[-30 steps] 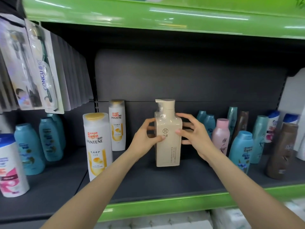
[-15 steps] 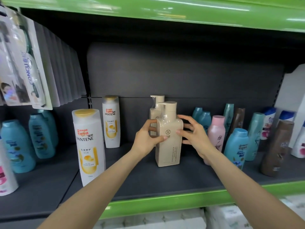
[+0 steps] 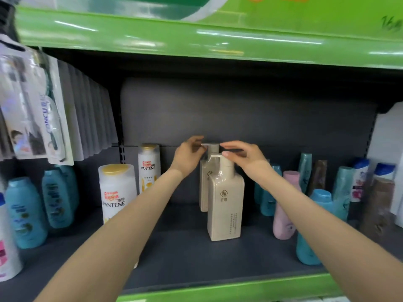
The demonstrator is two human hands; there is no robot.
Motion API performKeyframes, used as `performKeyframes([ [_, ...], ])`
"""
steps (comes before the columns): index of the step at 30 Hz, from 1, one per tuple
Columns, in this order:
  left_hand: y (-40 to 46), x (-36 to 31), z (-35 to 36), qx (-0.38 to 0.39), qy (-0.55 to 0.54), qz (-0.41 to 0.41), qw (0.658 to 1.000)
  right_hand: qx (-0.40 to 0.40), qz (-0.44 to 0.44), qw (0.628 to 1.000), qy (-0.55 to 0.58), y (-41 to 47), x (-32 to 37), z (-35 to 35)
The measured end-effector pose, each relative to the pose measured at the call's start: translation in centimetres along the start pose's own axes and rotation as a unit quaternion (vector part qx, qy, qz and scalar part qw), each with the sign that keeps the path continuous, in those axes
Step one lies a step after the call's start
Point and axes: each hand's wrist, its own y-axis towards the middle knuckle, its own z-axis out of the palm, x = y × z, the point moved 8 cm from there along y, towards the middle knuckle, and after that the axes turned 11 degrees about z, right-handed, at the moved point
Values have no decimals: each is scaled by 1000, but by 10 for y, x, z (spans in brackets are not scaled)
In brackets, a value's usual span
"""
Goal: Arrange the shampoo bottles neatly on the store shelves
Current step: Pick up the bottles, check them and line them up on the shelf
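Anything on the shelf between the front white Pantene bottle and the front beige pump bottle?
Head view: no product. Only bare dark shelf floor, crossed by the person's left forearm, separates the front white Pantene bottle from the front beige pump bottle.

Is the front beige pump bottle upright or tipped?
Upright: the front beige pump bottle stands flat on the shelf, pump on top, both hands at the pumps above.

Bright overhead light streaks glare across the green shelf edge [image 3: 218, 38]. The recess beneath sits in shadow. Edges bow and blur, especially the hanging packs [image 3: 32, 110] at left.
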Motion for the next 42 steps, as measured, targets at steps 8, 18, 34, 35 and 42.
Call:
performKeyframes([
  [8,29,29,40,219,213,46,951,-1,2,999,37,-2,-12,0],
  [18,-15,29,-1,-32,130,14,991,-2,9,999,43,-7,-13,2],
  [34,-47,-11,-24,-33,145,29,988,-24,7,1000,-16,-9,-4,1],
  [35,-52,-17,-26,-28,151,38,987,-31,0,999,-40,-10,-1,1],
  [42,-93,-68,-63,-54,204,74,975,-73,-128,968,-203,-42,45,15],
])
